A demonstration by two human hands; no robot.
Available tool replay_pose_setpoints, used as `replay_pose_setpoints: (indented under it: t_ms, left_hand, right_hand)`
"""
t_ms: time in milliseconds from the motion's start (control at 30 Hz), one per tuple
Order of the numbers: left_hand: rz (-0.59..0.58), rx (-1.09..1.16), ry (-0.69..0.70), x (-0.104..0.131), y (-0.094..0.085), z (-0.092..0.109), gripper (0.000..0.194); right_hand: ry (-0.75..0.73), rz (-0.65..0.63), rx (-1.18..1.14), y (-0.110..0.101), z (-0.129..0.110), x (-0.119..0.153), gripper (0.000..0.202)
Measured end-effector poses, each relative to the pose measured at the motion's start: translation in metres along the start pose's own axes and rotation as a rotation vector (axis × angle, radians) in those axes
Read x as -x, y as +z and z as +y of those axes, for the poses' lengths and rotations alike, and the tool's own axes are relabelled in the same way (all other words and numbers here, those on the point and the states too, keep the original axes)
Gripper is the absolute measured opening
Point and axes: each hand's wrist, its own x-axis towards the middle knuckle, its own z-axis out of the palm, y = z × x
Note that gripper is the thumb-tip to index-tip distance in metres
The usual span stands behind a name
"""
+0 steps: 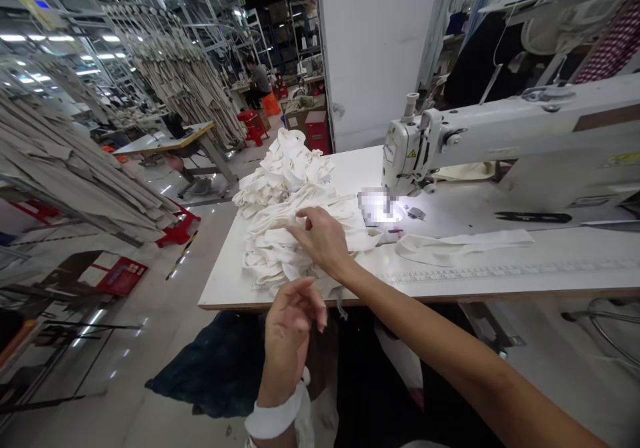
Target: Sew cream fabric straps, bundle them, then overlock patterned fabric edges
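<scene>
L hand [296,318] & R hand [326,238] both w/ open grip, by crumpled off-white cloth pile [267,238]; long off-white strip [465,244] separate, done/left amt unclear tbh

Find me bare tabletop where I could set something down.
Bare table shows at the near left corner beside the cloth pile; farther back, between pile and sewing machine; and right of the loose strip. It's crowded beneath your right hand, where the pile spreads.

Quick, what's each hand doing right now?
Left hand: open, fingers loosely curled, nothing visible in it.
Right hand: open at the white fabric pile; contact unclear.
</scene>
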Motion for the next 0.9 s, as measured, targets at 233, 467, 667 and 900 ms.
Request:
replay_pose_setpoints:
  t_ms: [233, 467, 667, 900]
  left_hand:
    - [0.420, -0.361, 0.108, -0.016, -0.006, 0.003, 0.016]
    - [0.567, -0.519, 0.080, -0.025, 0.002, -0.006, 0.021]
    - [0.434, -0.652, 0.069, -0.029, 0.019, -0.012, 0.015]
    - [0.145, -1.209, 0.422, -0.049, 0.045, -0.012, 0.013]
  right_hand:
    - [-0.163, -0.117, -0.198, -0.024, -0.008, 0.019, 0.006]
    - [-0.152, -0.192, -0.031, -0.082, 0.039, 0.086, 0.008]
    - [-0.075, -0.114, 0.371, -0.109, 0.091, 0.055, 0.024]
    - [-0.219, -0.220, 0.231, -0.122, 0.077, 0.070, 0.007]
